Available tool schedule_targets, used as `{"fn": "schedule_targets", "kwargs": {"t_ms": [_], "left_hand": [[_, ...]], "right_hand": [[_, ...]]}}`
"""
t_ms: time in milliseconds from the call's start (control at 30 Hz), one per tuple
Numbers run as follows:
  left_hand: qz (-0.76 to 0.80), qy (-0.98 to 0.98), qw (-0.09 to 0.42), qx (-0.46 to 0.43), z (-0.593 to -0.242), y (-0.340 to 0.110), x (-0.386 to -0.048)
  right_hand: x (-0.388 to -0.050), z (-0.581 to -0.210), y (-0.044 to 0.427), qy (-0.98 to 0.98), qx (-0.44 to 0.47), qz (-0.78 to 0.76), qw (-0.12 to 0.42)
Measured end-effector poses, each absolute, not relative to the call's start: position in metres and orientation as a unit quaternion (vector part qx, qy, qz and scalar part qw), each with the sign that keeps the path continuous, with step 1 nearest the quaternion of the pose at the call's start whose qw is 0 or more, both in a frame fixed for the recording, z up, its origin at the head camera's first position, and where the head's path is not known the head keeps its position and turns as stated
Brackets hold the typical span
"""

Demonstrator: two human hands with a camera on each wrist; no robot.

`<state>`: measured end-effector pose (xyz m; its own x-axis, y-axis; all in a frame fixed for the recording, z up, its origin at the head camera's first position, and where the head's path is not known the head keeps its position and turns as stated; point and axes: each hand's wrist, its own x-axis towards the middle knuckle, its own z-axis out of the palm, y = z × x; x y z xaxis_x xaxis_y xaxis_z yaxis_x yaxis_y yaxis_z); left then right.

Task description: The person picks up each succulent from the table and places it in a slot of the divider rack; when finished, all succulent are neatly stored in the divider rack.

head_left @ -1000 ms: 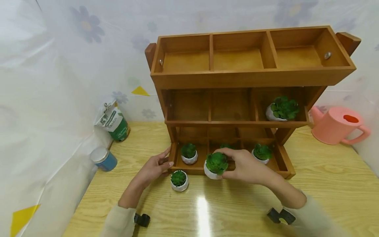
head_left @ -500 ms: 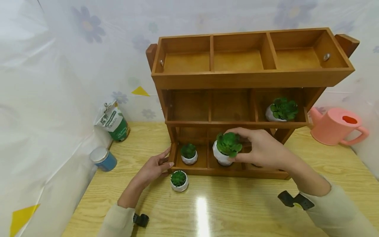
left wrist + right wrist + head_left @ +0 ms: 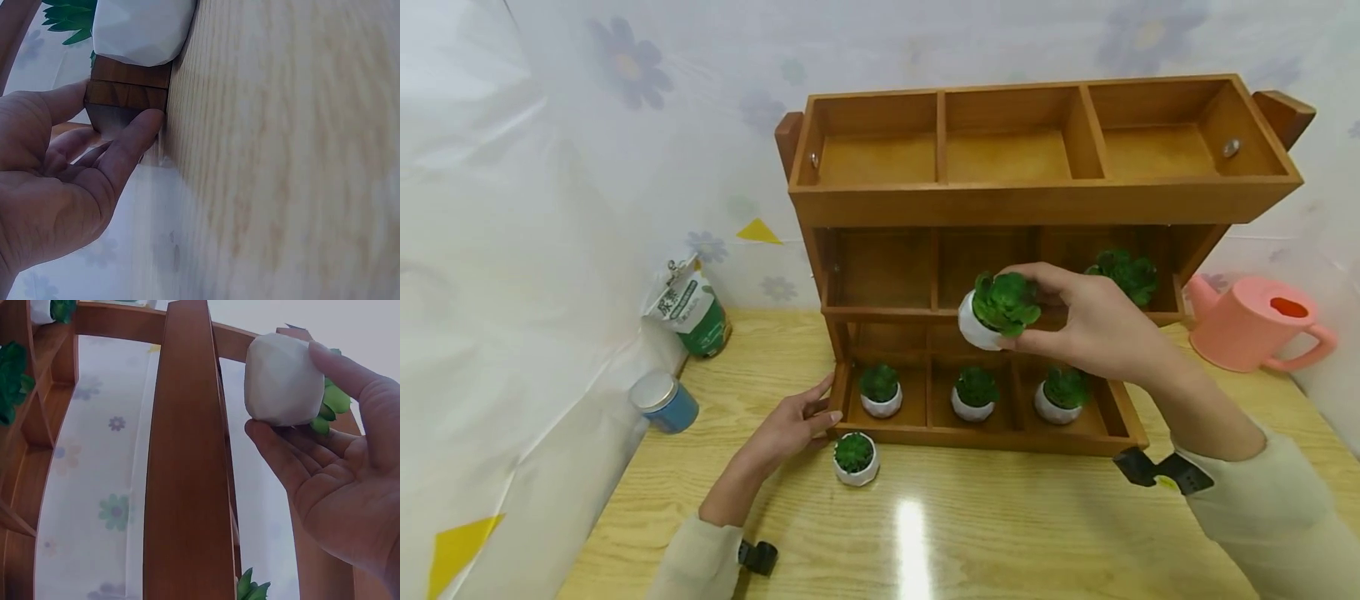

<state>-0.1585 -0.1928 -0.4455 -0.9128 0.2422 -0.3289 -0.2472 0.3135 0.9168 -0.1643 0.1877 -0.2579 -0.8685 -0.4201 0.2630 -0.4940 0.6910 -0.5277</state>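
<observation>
My right hand (image 3: pixel 1093 321) pinches a white faceted pot with a green succulent (image 3: pixel 1006 305), held in front of the middle tier of a brown wooden shelf (image 3: pixel 1045 204). In the right wrist view the white pot (image 3: pixel 284 381) sits between thumb and fingers. My left hand (image 3: pixel 790 429) holds the lower left corner of the shelf, thumb at the front; the left wrist view shows its fingers at the wooden corner (image 3: pixel 128 94). A small potted succulent (image 3: pixel 855 458) stands on the table beside it. Three more, left (image 3: pixel 880 390), middle (image 3: pixel 975 393) and right (image 3: pixel 1062 395), fill the bottom tier's compartments.
Partly behind my right hand, another succulent (image 3: pixel 1126 275) sits in the middle tier's right compartment. A pink watering can (image 3: pixel 1251 325) stands right of the shelf. At left are a green and white pouch (image 3: pixel 692 308) and a blue jar (image 3: pixel 664 403) on the wooden table (image 3: pixel 760 350).
My right hand has lifted the potted succulent from the bottom tier's front up to the middle tier, moving rightward. The bottom tier's middle and right plants are uncovered. My left hand stays put.
</observation>
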Motion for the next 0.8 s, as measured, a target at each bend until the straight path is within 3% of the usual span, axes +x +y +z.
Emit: {"fn": "schedule_targets", "kwargs": {"t_ms": [333,800], "left_hand": [[0.580,0.786,0.215,0.001,-0.446,-0.193,-0.159],[0.591,0.779,0.209,-0.005,-0.447,-0.192,-0.161]], "right_hand": [[-0.185,-0.256,0.189,-0.932,0.194,0.298,0.065],[-0.211,-0.257,0.178,-0.939,0.194,0.266,0.099]]}}
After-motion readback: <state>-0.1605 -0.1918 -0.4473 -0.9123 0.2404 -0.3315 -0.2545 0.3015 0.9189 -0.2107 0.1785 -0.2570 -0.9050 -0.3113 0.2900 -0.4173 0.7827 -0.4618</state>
